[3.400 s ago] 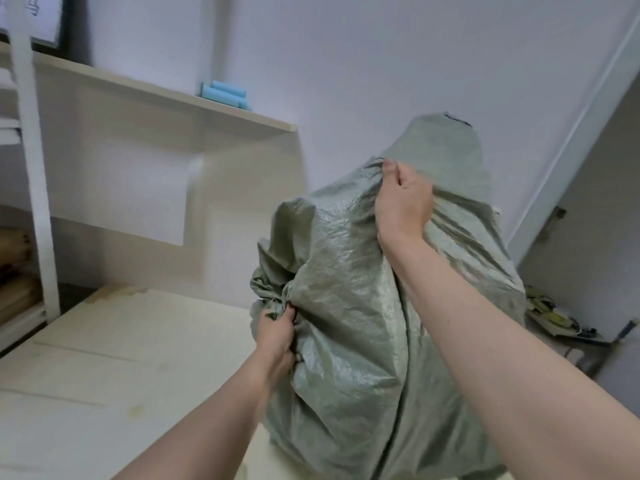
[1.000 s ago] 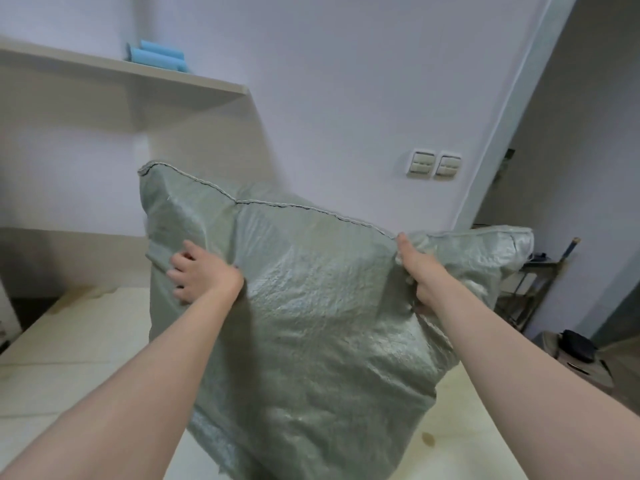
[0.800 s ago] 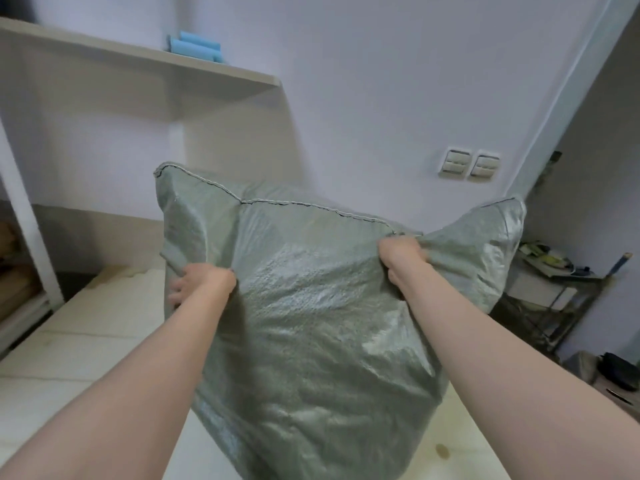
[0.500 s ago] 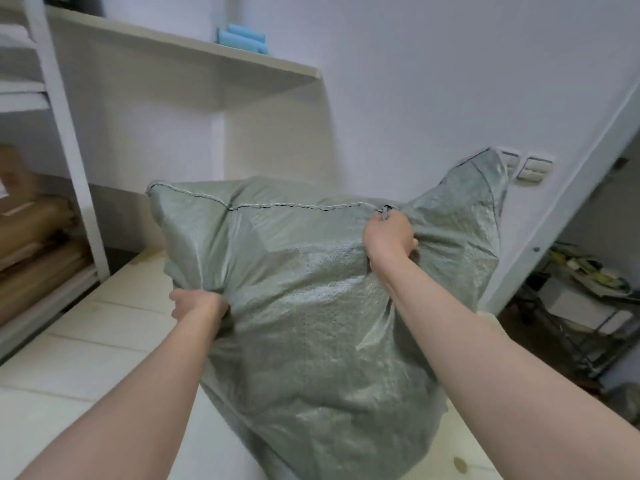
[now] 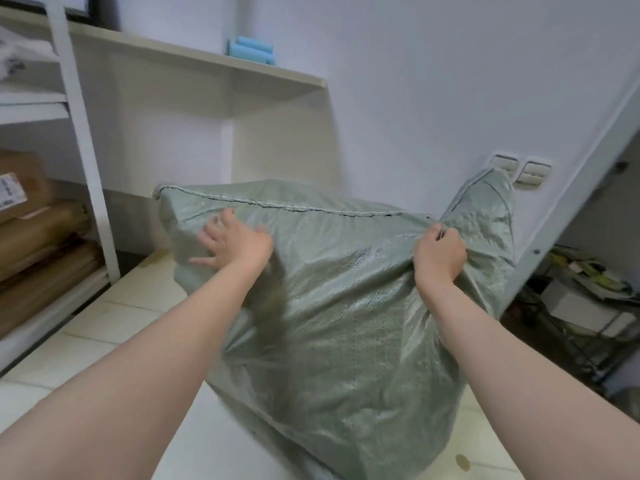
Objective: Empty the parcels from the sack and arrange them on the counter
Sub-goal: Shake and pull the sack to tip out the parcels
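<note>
A bulging grey-green woven sack (image 5: 332, 313) stands on the pale counter (image 5: 114, 327), its stitched seam uppermost. My left hand (image 5: 235, 242) lies on the sack's upper left face with the fingers spread and straight. My right hand (image 5: 439, 252) grips a bunch of the sack's fabric just below the seam, near the raised right corner. The parcels are hidden inside the sack.
A white shelf frame (image 5: 83, 133) with brown cardboard parcels (image 5: 31, 244) stands at the left. Blue rolls (image 5: 251, 51) sit on the upper shelf. Wall switches (image 5: 519, 169) are behind the sack. A cluttered low rack (image 5: 588, 299) stands beyond the counter's right end.
My left hand has let go of the sack's left side and now lies flat with spread fingers higher up. The sack has sunk lower onto the counter. My right hand keeps its grip.
</note>
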Motion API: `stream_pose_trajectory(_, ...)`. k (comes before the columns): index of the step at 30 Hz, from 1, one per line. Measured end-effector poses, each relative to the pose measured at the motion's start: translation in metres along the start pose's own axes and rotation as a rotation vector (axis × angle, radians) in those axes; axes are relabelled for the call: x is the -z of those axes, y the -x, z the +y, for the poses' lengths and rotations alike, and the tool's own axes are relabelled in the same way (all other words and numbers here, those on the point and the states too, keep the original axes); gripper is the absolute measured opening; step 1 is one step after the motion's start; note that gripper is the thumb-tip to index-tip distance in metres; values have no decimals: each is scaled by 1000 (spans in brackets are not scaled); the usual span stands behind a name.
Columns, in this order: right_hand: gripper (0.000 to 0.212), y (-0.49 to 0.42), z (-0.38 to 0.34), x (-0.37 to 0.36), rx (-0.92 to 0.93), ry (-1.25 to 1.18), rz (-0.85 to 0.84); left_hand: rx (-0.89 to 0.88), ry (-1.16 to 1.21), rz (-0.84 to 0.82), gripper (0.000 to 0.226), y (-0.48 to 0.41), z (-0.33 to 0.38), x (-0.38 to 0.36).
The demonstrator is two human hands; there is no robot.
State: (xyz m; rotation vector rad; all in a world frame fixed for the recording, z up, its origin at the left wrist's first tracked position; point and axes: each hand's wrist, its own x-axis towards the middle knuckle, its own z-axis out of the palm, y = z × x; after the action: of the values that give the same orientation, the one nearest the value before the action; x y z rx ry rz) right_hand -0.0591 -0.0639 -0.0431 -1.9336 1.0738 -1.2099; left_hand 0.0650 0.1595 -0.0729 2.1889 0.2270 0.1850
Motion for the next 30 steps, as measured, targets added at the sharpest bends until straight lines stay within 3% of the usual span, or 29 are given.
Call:
stream_pose_trajectory(4, 34, -8, 23, 30, -79, -95, 85, -195, -133, -61, 61, -3, 31, -8)
stream_pose_trajectory(6, 32, -13, 34, 42, -95, -60, 26, -306, -217, -93, 65, -1, 43, -16)
stream_pose_trajectory(9, 35, -26, 38, 55, -90, 192, -133, -414, -318, -181, 70, 5, 58, -29)
stream_pose_trajectory(14, 53, -40, 20, 56, -132, 433, -281, -471, -365, -270, 73, 6, 76, -46)
stream_pose_trajectory(17, 61, -37, 2, 48, -133, 519, -286, -480, -382, -367, 73, -4, 78, -54)
stream_pose_trajectory(20, 73, -36, -15, 34, 35, 575, -295, -476, -408, -464, 70, -14, 75, -67)
stream_pose_trajectory(23, 78, -42, -25, 13, 192, 648, -471, -458, -472, -438, 53, -11, 75, -68)
stream_pose_trajectory(25, 84, -51, -27, -3, 229, 703, -550, -470, -470, -402, 55, -15, 78, -65)
stream_pose_trajectory(30, 103, -71, -14, -33, 40, 743, -622, -476, -497, -353, 74, -42, 77, -59)
